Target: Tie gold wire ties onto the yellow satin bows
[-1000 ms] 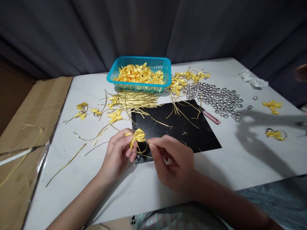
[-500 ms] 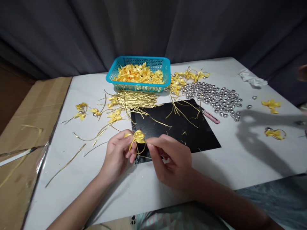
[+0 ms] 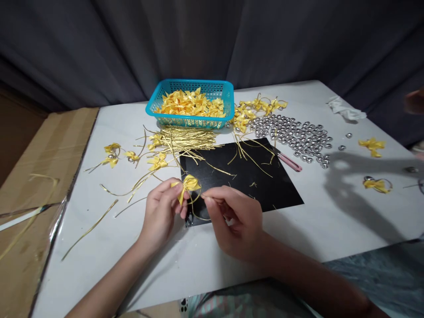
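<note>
Between the thumb and fingers of my left hand (image 3: 165,205) is a yellow ribbon bow (image 3: 190,183), pinched at its left side. A thin gold cord (image 3: 198,215) loops below and to the right of the bow. My right hand (image 3: 235,218) is closed in a pinch on the cord at the bow's right; its other fingers curl under. Both hands are over the near left part of a black mat (image 3: 281,194). Beyond them lies a bundle of gold cords (image 3: 188,139), with another yellow bow (image 3: 157,162) near its left end.
A turquoise basket (image 3: 188,120) of yellow bows stands at the back. Silver heart-shaped beads (image 3: 298,134) spread right of it, beside a pink-handled cutter (image 3: 289,161). Finished-looking bows (image 3: 377,185) lie at right. Another person's hand (image 3: 414,102) shows at the right edge. Cardboard (image 3: 66,141) borders the left.
The bow has tilted up slightly in my left hand, and the cord loop beneath it looks wider. At the right edge the other person's hand has come further into view.
</note>
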A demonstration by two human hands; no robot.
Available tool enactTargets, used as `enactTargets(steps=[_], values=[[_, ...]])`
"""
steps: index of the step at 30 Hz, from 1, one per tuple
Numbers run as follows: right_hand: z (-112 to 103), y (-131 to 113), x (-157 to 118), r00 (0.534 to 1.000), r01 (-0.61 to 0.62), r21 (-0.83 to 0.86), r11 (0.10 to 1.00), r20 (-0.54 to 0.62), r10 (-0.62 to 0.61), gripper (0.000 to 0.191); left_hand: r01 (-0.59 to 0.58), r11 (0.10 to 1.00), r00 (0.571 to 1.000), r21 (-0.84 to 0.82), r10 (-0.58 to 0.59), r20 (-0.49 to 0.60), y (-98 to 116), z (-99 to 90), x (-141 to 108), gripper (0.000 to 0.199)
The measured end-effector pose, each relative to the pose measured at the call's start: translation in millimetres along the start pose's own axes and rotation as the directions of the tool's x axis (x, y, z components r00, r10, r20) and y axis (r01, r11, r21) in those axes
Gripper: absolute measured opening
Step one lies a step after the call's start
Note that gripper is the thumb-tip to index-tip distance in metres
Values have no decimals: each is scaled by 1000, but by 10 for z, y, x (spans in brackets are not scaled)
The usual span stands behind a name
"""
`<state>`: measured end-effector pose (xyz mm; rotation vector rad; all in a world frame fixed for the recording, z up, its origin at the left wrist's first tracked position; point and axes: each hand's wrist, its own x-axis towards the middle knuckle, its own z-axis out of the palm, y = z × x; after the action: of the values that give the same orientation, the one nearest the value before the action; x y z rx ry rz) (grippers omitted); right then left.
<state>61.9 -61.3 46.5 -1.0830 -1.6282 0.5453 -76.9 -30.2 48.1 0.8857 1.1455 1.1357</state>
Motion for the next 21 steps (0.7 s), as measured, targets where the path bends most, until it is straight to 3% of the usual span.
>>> enactTargets(steps=[6,10,13,18,21], values=[[-29,39,10,996,-57,45,997,-65,60,27,-25,1000,998,17,25,-49,-46,-4,34,27],[-54,23,105,998,-54,-11,998,20,54,20,-36,998,999,51,35,5,-78,-12,14,23],[-28,2,145,982,-184,57,981,49,181,21,-90,992,996,90,87,29,-77,-1,-11,21],[75,-19,181,869,-483,322,815,58,492,14,-233,935,972,267,230,43,-20,22,-49,18],[112,-23,227,788,-583,395,710,62,613,15,-300,884,953,358,293,76,-17,-1,-60,17]])
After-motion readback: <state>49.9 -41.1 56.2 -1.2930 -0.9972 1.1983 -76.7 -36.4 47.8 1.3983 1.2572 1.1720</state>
